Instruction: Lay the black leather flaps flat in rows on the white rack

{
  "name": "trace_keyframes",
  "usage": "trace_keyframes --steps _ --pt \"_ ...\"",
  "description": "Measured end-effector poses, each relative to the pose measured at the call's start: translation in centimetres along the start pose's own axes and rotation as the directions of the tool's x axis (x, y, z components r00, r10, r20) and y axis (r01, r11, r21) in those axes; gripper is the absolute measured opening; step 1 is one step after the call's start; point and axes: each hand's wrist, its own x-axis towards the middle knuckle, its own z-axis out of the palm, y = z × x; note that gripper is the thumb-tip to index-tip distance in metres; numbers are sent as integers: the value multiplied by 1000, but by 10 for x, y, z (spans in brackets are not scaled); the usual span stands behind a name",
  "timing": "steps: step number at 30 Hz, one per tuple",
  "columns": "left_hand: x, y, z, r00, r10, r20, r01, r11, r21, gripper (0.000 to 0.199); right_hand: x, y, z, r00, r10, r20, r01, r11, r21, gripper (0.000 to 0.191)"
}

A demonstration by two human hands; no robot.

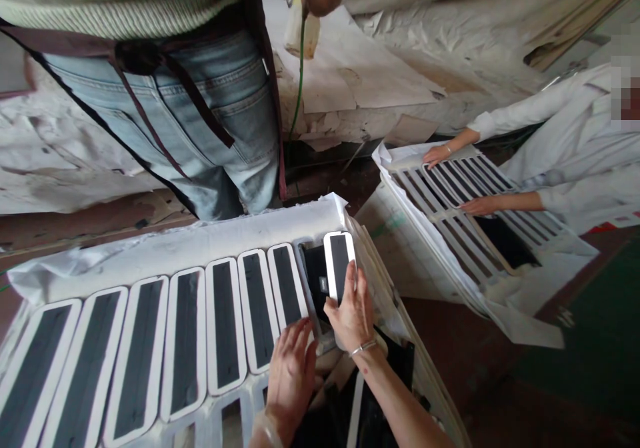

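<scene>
My right hand (354,318) grips a long white-rimmed panel (340,251) with a dark centre, thumb on its left edge and fingers along its right. This panel stands at the right end of a row, over a dark gap with a small pale label (323,284). My left hand (291,368) lies with fingers stretched over the near end of the neighbouring white-rimmed panel (289,281). Several similar panels, such as a wide one (137,361), lie side by side to the left on a rack covered with white sheeting (200,241).
A person in jeans (185,108) stands just beyond the rack, a cup-like container (303,31) with a green hose hanging nearby. To the right, another person's hands (483,205) rest on a second rack of panels (460,221). Pale draped sheeting (425,41) covers the back.
</scene>
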Motion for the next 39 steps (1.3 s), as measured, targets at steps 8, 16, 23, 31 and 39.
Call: trace_keyframes --steps 8,16,23,31,39 --pt "71 -31 -3 989 24 149 -57 973 224 50 1 -4 2 999 16 34 -15 1000 -28 95" --pt "108 -34 9 966 90 244 -139 972 189 29 3 -6 11 995 6 96 -5 1000 -7 93" --pt "107 -49 -3 993 13 117 -34 983 178 33 8 -18 35 979 -76 187 56 992 114 93" --pt "108 -62 -10 987 54 152 -84 976 202 47 13 -7 45 966 -120 231 78 980 181 94" --pt "113 -62 -8 981 77 177 -120 962 246 47 21 -9 45 924 -94 371 36 986 162 88"
